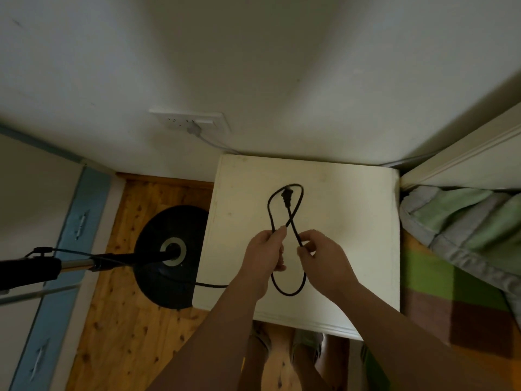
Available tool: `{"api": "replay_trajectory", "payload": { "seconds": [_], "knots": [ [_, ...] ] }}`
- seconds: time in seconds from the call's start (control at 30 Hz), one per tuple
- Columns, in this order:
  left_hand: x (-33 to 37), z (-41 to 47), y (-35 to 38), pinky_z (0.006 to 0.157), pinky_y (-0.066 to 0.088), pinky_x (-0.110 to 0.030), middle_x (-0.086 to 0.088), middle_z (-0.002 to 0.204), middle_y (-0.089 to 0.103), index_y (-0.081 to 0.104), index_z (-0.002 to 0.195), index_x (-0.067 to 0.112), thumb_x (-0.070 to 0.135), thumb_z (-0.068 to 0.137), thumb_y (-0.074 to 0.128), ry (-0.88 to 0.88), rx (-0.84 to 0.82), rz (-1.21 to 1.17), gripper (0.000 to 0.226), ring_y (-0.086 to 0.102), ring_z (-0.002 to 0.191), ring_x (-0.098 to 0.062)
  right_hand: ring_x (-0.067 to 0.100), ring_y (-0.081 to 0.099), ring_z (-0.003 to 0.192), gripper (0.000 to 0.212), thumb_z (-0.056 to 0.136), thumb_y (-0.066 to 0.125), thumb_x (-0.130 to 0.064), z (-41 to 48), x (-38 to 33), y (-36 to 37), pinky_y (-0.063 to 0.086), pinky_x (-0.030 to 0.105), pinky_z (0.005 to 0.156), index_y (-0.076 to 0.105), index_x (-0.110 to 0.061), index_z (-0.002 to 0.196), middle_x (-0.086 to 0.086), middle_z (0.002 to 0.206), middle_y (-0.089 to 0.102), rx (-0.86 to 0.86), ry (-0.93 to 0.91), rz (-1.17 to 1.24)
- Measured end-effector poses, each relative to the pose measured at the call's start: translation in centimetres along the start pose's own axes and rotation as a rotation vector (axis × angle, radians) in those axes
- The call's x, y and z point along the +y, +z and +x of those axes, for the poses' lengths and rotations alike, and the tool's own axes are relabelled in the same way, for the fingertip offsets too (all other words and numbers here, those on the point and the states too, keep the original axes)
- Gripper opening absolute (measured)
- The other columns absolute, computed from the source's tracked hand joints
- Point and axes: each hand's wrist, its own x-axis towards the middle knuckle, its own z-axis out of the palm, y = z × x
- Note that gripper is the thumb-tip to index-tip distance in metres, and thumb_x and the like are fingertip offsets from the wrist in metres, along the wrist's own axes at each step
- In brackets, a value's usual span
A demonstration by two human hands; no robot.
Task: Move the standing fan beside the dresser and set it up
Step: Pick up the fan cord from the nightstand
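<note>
- The standing fan's round black base (166, 256) sits on the wooden floor (118, 320), touching or tucked just under the left edge of the white dresser top (346, 210); I cannot tell which.
- The fan's pole (84, 263) runs from the base toward the left of the view, its long axis seen steeply from above, so it is probably upright. The fan head is out of view.
- The black power cord (287, 292) leaves the base's near right side and crosses over the dresser top, where it forms a crossed loop held in the air.
- The left hand (266, 256) is closed around the cord just below the crossing, thumb and forefinger pinching it.
- The right hand (318, 253) pinches the other strand between thumb and fingertips, just right of the left hand.
- The plug (286, 197) lies at the far end of the upper loop, its long axis roughly front to back; I cannot tell which way its prongs point.
- The wall socket (189, 121) is on the wall beyond the dresser's far left corner; a white plug (194, 128) fills its right side, and the left openings look free.
- Judgement: the step in hand is uncoiling the cord. To do it well, draw the hands apart to undo the crossing, then slide one hand up to the plug body before reaching for the socket.
- Keep slack low so that the cord does not tug the base.
</note>
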Motion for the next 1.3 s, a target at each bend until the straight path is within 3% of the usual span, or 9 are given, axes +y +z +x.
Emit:
{"api": "replay_trajectory", "payload": {
  "seconds": [0.1, 0.3, 0.47, 0.63, 0.73, 0.87, 1.0, 1.17, 1.3],
  "knots": [
    [0.1, -1.9, 0.0, 0.063, 0.051, -0.030, 0.003, 0.068, 0.052, 0.069, 0.103, 0.019, 0.042, 0.097, 0.061, -0.001, -0.033, 0.061, 0.026, 0.048, 0.059, -0.013, 0.017, 0.065, 0.080, 0.027, 0.101, 0.052, -0.015, -1.4, -1.2, -0.1, 0.055, 0.031, 0.076, 0.062, -0.016, 0.126, -0.005, 0.093, 0.062, -0.047, -0.027, -0.006],
    [2.3, -6.5, -1.0, 0.065, 0.052, -0.029, 0.001, 0.074, 0.056, 0.068, 0.112, 0.022, 0.041, 0.098, 0.061, 0.053, -0.009, 0.097, 0.025, 0.050, 0.066, -0.014, 0.019, 0.067, 0.085, 0.027, 0.099, 0.053, -0.014, -4.4, -4.5, -1.6, 0.055, 0.034, 0.083, 0.066, -0.018, 0.124, -0.001, 0.100, 0.068, -0.052, -0.077, 0.001],
    [6.9, -13.4, -3.4, 0.072, 0.054, -0.032, 0.001, 0.068, 0.055, 0.071, 0.099, 0.022, 0.038, 0.098, 0.062, 0.124, 0.046, 0.027, 0.018, 0.051, 0.065, -0.014, 0.009, 0.068, 0.075, 0.023, 0.098, 0.058, -0.019, -8.6, -10.9, -5.0, 0.049, 0.015, 0.069, 0.069, -0.021, 0.119, -0.007, 0.095, 0.069, -0.064, -0.182, 0.030],
    [9.4, -16.0, -4.6, 0.089, 0.056, -0.041, -0.002, 0.092, 0.067, 0.067, 0.101, 0.015, 0.037, 0.101, 0.057, 0.213, 0.109, -0.056, 0.024, 0.064, 0.089, -0.017, 0.012, 0.068, 0.089, 0.020, 0.096, 0.063, -0.029, -9.9, -13.8, -6.1, 0.051, 0.021, 0.076, 0.067, -0.020, 0.113, -0.007, 0.096, 0.068, -0.023, -0.148, 0.137],
    [11.3, -18.6, -5.5, 0.087, 0.056, -0.040, -0.003, 0.087, 0.071, 0.061, 0.102, 0.010, 0.032, 0.105, 0.050, 0.267, 0.151, -0.110, 0.025, 0.069, 0.082, -0.015, 0.015, 0.067, 0.099, 0.024, 0.098, 0.058, -0.032, -11.7, -16.0, -6.9, 0.054, 0.031, 0.088, 0.067, -0.018, 0.116, -0.004, 0.106, 0.070, 0.010, -0.153, 0.210],
    [13.4, -22.4, -7.4, 0.084, 0.057, -0.038, -0.002, 0.081, 0.072, 0.059, 0.103, 0.013, 0.029, 0.105, 0.049, 0.379, 0.166, -0.028, 0.018, 0.071, 0.079, -0.016, 0.015, 0.056, 0.120, 0.046, 0.100, 0.054, -0.039, -14.1, -21.0, -8.7, 0.041, 0.027, 0.097, 0.054, -0.014, 0.139, 0.002, 0.134, 0.061, -0.046, -0.123, 0.339],
    [14.3, -25.9, -8.9, 0.084, 0.058, -0.031, -0.002, 0.097, 0.074, 0.063, 0.107, 0.016, 0.024, 0.104, 0.051, 0.484, 0.145, 0.077, 0.015, 0.072, 0.090, -0.013, 0.021, 0.059, 0.122, 0.076, 0.093, 0.061, -0.048, -15.9, -25.4, -9.4, 0.042, 0.027, 0.092, 0.031, -0.013, 0.154, 0.003, 0.139, 0.060, -0.201, -0.133, 0.378],
    [15.8, -30.0, -10.3, 0.079, 0.057, -0.025, 0.003, 0.093, 0.074, 0.066, 0.115, 0.026, 0.027, 0.103, 0.052, 0.602, 0.074, 0.163, 0.018, 0.070, 0.086, -0.010, 0.011, 0.067, 0.089, 0.075, 0.088, 0.074, -0.031, -17.3, -29.0, -10.5, 0.051, 0.016, 0.058, 0.031, -0.019, 0.148, 0.000, 0.106, 0.070, -0.203, -0.186, 0.526],
    [16.8, -32.6, -11.0, 0.061, 0.047, -0.011, 0.002, 0.084, 0.068, 0.064, 0.108, 0.030, 0.031, 0.104, 0.052, 0.630, 0.061, 0.172, 0.013, 0.062, 0.065, 0.001, 0.024, 0.071, 0.100, 0.070, 0.083, 0.080, -0.025, -17.6, -31.5, -11.2, 0.057, 0.042, 0.090, 0.042, -0.015, 0.141, 0.013, 0.111, 0.072, -0.169, -0.196, 0.668]
  ]
}}
